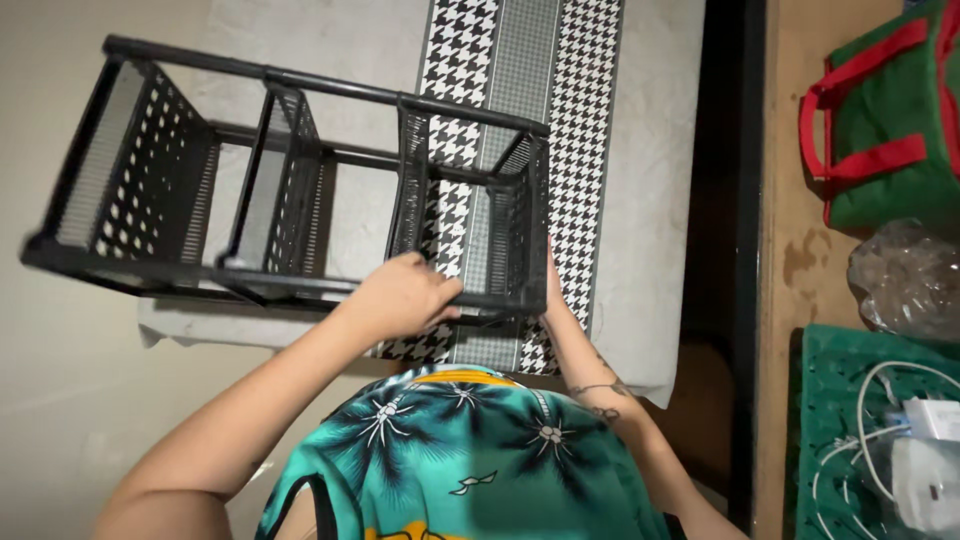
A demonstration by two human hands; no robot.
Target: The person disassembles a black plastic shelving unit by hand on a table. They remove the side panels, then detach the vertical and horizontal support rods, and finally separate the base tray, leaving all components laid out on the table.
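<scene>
A black perforated rack [290,190], tipped on its side over a houndstooth mat [585,150], is gripped by the left hand [405,295] and pressed by the flat right hand [552,290].

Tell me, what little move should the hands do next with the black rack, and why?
Probably lower it flat. The black plastic shelf rack with perforated trays lies tipped on its side over the black-and-white houndstooth mat. The left hand grips its near rail, and the right hand presses its end, so both hands can likely steady it down.
</scene>
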